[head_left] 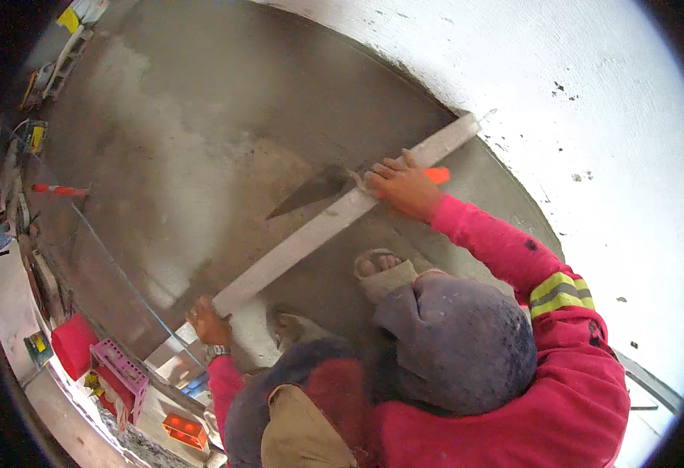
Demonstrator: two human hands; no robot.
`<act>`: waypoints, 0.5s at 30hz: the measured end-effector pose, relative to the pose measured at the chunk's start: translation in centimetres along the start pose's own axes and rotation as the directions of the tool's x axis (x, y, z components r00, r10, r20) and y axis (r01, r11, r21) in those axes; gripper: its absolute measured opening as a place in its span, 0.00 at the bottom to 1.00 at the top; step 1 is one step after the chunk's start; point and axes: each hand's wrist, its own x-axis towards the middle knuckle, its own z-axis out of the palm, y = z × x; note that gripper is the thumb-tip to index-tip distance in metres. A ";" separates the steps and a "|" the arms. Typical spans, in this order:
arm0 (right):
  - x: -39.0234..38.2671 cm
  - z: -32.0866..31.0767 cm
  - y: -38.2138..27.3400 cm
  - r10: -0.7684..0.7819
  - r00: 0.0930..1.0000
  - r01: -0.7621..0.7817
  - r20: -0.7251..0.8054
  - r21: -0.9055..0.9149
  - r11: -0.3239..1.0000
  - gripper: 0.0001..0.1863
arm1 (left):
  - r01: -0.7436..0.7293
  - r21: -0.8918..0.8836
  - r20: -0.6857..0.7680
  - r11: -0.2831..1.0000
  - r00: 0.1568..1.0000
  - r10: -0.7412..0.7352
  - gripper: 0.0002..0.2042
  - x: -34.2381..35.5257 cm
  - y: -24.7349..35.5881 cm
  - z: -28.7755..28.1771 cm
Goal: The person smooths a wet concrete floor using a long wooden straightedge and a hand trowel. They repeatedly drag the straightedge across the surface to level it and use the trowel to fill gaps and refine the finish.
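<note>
A long white straightedge [310, 234] lies slanted across wet grey cement [201, 156]. My left hand [209, 321], with a watch on the wrist, grips its lower left end. Near the upper right end, my right hand [404, 186] is closed over the straightedge and also holds a trowel. The trowel's dark blade [310, 193] points left over the cement, and its orange handle [438, 175] sticks out behind my fingers. My sandalled feet [385, 269] [291, 327] stand on the cement just behind the straightedge. Both my sleeves are pink.
A white wall [576, 117] curves along the right. A taut string [123, 273] runs along the cement's left edge. A red bucket [72, 343], a pink crate [119, 370] and an orange block [184, 429] sit at the lower left. An orange-handled tool [61, 189] lies at the left.
</note>
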 end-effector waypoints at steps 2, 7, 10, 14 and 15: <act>-1.2 -0.8 -0.1 0.012 1.000 -0.012 0.015 0.002 1.000 0.21 | -0.078 -0.023 -0.076 0.997 0.994 0.076 0.43 -0.9 -0.2 0.0; -1.7 -2.0 -1.2 -0.028 0.998 0.029 -0.048 0.027 0.999 0.22 | -0.056 -0.075 -0.114 0.996 0.992 0.047 0.38 -2.4 -1.2 -1.8; 1.4 -3.7 -2.4 -0.141 0.977 0.138 -0.161 -0.025 0.990 0.20 | 0.050 -0.008 -0.102 0.999 0.994 -0.051 0.37 -1.4 -4.1 -2.3; 8.8 -4.4 -1.9 -0.185 0.961 0.185 -0.206 -0.021 0.983 0.19 | 0.119 -0.194 -0.082 0.974 0.987 -0.137 0.38 4.1 -6.6 -3.1; 11.0 -4.4 -2.0 -0.179 0.969 0.177 -0.170 -0.030 0.984 0.23 | 0.084 -0.211 -0.113 0.974 0.987 -0.110 0.38 5.1 -8.9 -1.8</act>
